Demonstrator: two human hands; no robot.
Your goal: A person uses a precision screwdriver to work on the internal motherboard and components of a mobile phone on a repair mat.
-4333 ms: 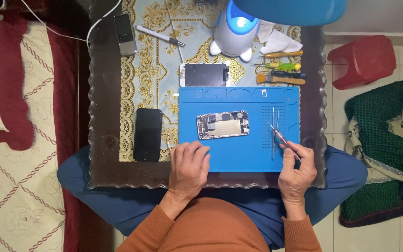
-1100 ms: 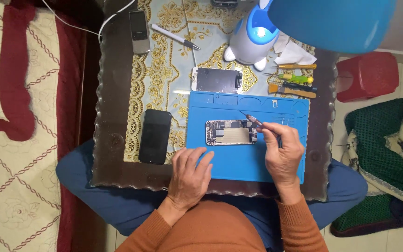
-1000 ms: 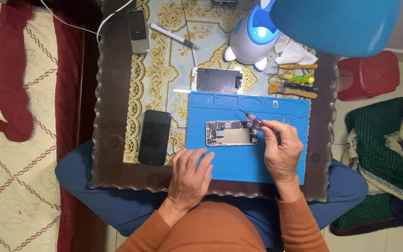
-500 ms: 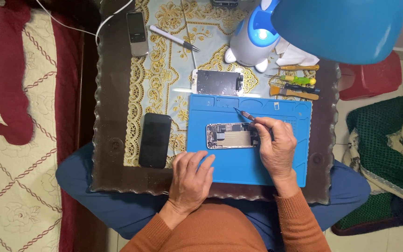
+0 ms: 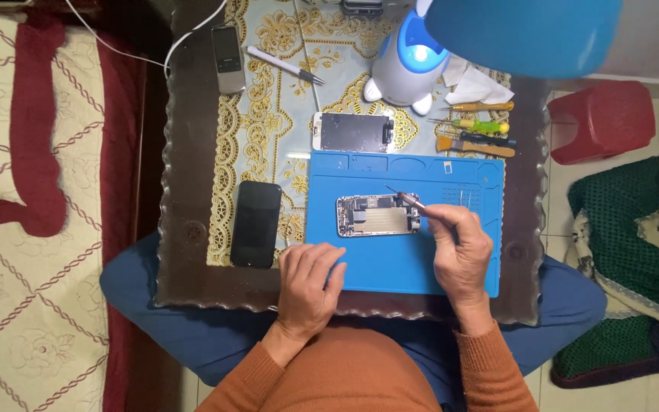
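Observation:
An opened phone body (image 5: 377, 216) with bare circuitry lies on a blue work mat (image 5: 390, 263). My right hand (image 5: 461, 248) grips a thin screwdriver (image 5: 404, 197) whose tip points left over the phone's top right corner. My left hand (image 5: 308, 286) rests flat on the mat's lower left corner, fingers loosely together, holding nothing. A detached phone screen (image 5: 353, 132) lies just beyond the mat.
A black phone (image 5: 256, 223) lies left of the mat. A small dark phone (image 5: 228, 49), a pen (image 5: 285, 65), a white-blue lamp base (image 5: 406, 67) and several hand tools (image 5: 476, 133) sit at the back. A red stool (image 5: 602, 120) stands at the right, by green cloth.
My right hand brought the screwdriver from the mat's right part leftward to the phone's top right corner. The left hand stayed put. The view shifted slightly.

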